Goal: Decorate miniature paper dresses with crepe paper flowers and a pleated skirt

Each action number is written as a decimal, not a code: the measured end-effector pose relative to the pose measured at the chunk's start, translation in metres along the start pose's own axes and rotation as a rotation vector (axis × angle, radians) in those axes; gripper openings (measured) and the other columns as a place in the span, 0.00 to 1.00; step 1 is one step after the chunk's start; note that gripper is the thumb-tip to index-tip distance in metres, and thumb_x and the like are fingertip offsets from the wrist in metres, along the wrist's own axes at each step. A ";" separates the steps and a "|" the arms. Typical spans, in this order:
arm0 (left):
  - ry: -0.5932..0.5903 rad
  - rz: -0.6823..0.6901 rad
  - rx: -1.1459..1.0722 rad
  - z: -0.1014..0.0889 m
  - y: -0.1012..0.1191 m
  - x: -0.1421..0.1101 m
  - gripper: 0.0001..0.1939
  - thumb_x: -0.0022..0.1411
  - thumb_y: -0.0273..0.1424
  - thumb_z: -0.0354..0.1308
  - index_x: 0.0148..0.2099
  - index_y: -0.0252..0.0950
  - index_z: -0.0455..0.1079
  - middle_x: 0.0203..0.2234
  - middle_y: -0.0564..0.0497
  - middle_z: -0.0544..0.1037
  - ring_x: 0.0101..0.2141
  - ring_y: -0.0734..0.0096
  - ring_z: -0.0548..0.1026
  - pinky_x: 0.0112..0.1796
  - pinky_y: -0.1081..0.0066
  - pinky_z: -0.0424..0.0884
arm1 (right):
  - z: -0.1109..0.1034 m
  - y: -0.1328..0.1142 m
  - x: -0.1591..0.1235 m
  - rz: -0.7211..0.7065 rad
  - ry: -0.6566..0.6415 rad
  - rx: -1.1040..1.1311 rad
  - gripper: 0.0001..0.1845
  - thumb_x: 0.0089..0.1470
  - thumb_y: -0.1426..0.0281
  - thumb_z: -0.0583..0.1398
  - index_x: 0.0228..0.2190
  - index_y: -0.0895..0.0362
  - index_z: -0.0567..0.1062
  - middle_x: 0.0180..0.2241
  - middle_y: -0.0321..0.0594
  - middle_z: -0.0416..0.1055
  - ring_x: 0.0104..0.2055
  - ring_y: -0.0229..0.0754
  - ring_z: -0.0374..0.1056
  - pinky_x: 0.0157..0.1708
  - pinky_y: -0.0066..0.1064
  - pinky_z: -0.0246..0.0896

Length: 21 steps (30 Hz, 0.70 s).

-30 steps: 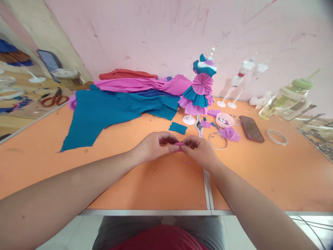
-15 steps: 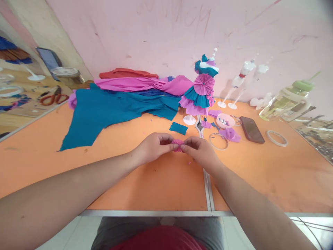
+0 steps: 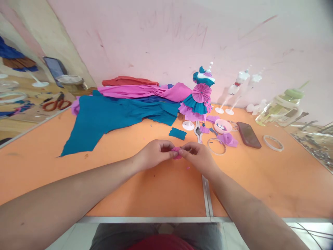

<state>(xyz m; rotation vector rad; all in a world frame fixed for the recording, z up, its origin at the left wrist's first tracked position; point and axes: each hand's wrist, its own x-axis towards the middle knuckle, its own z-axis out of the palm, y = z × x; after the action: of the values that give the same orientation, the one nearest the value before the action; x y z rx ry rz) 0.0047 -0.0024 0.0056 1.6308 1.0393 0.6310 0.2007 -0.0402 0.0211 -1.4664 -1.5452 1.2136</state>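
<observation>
Between the fingertips of both hands is a small round pink crepe-paper rosette (image 3: 177,156), held over the orange table. My left hand (image 3: 157,152) pinches its left side, and my right hand (image 3: 195,154) pinches its right side; the fingers cover much of it. Just beyond my hands lies a small teal paper piece (image 3: 177,133). Behind that stands a miniature dress form (image 3: 199,100) in a teal and pink pleated paper dress with a large pink rosette on it.
Teal paper (image 3: 104,114) and a pink paper roll (image 3: 135,93) lie at the back left. To the right are a pink bowl (image 3: 223,126), a phone (image 3: 249,134), tape rolls (image 3: 273,142), a green-lidded bottle (image 3: 282,106) and bare dress forms (image 3: 240,81). Orange-handled scissors (image 3: 57,103) lie far left.
The whole view has shifted slightly, so things sit lower in the picture. Both hands keep their pinch on the rosette, and the right fingers have moved a little further over it.
</observation>
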 end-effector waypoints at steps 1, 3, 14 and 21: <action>-0.008 0.004 -0.034 0.000 -0.001 0.000 0.20 0.54 0.48 0.64 0.36 0.35 0.76 0.36 0.47 0.83 0.41 0.57 0.79 0.43 0.64 0.72 | 0.000 0.001 0.000 0.001 -0.002 -0.002 0.17 0.51 0.55 0.62 0.32 0.56 0.78 0.31 0.40 0.75 0.31 0.40 0.67 0.18 0.24 0.65; -0.016 0.012 -0.091 -0.001 -0.002 0.001 0.19 0.55 0.48 0.64 0.37 0.35 0.76 0.36 0.47 0.83 0.42 0.58 0.79 0.45 0.64 0.72 | 0.000 0.002 0.001 0.003 0.007 -0.015 0.16 0.51 0.56 0.63 0.32 0.56 0.79 0.30 0.40 0.76 0.30 0.40 0.67 0.18 0.25 0.66; -0.008 0.009 -0.016 0.000 0.000 -0.001 0.22 0.55 0.50 0.63 0.38 0.35 0.76 0.36 0.46 0.82 0.41 0.56 0.78 0.43 0.63 0.71 | 0.003 0.002 0.000 -0.023 0.000 -0.011 0.16 0.47 0.55 0.66 0.32 0.55 0.78 0.33 0.41 0.77 0.33 0.43 0.72 0.19 0.27 0.68; -0.011 0.006 -0.071 0.000 0.003 -0.005 0.23 0.55 0.50 0.63 0.40 0.34 0.77 0.39 0.46 0.83 0.44 0.54 0.78 0.47 0.61 0.71 | -0.001 0.001 -0.002 -0.027 -0.014 0.052 0.17 0.49 0.56 0.65 0.35 0.56 0.77 0.32 0.40 0.76 0.33 0.41 0.70 0.20 0.26 0.69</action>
<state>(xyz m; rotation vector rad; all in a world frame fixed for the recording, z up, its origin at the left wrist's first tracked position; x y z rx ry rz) 0.0032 -0.0063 0.0092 1.5743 0.9931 0.6550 0.2019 -0.0424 0.0204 -1.4025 -1.5261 1.2417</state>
